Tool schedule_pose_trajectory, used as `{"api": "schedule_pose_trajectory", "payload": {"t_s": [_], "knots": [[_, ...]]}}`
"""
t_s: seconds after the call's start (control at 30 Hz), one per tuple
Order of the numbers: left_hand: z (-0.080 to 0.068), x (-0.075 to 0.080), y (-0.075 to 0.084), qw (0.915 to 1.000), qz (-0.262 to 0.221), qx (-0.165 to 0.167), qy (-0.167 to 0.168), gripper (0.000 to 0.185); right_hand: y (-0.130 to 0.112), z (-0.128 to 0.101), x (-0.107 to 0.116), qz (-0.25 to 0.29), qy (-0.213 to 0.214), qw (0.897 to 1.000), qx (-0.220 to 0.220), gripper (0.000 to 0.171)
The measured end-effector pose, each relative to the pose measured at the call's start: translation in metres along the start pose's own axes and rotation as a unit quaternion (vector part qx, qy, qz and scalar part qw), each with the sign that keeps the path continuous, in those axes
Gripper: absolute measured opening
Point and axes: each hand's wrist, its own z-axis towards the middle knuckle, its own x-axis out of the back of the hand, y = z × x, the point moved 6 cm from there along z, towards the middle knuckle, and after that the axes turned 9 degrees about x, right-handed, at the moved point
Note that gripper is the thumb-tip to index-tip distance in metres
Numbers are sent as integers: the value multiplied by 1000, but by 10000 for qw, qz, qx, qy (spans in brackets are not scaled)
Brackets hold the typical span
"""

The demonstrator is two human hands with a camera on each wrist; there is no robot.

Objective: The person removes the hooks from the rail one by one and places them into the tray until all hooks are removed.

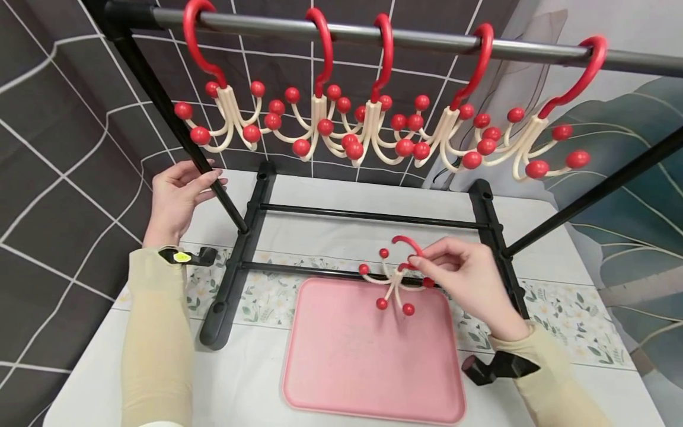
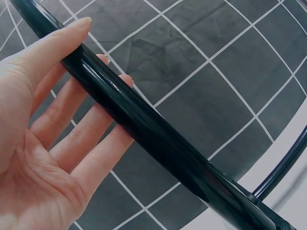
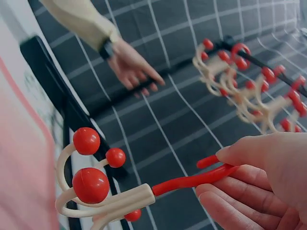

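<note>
My right hand (image 1: 466,276) pinches the red hook of a cream hanger (image 1: 396,279) whose curved arms end in red balls. That hanger is above the far part of a pink tray (image 1: 368,356). In the right wrist view, thumb and fingers hold the hook (image 3: 189,183), and the ball-tipped arms point away from the hand. My left hand (image 1: 175,198) holds the left black post (image 2: 129,108) of the rack, its thumb in front and fingers behind. Several similar hangers (image 1: 372,127) hang in a row by red hooks from the rack's top rail (image 1: 352,34).
The rack stands on black feet (image 1: 229,296) joined by two low crossbars (image 1: 368,216). A right post (image 1: 603,196) slopes up beside my right hand. The table has a white cloth (image 1: 240,379) with a floral band. A dark checked cloth (image 1: 64,225) covers the back and left.
</note>
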Motion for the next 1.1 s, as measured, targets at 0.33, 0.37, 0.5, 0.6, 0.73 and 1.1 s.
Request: {"api": "schedule_pose_trajectory", "payload": {"t_s": [0.33, 0.37, 0.5, 0.6, 0.73, 1.1], "knots": [[0, 0, 1, 10000, -16, 29, -4, 24, -9, -12, -67, 1347, -553, 9891, 239, 10], [0, 0, 1, 10000, -9, 18, 3, 24, -9, -13, -73, 1442, -603, 9873, 274, 10], [0, 0, 2, 10000, -5, -16, 5, 23, -9, -16, -94, 1646, -822, 9823, 360, 10], [0, -1, 2, 10000, -4, -14, -4, 23, -9, -18, -106, 1739, -1016, 9787, 399, 11], [0, -1, 2, 10000, -2, -10, -6, 23, -8, -18, -119, 1756, -1233, 9758, 424, 12], [-1, -1, 0, 10000, -45, 33, -8, 23, -7, -15, -132, 1569, -1261, 9768, 729, 14]]}}
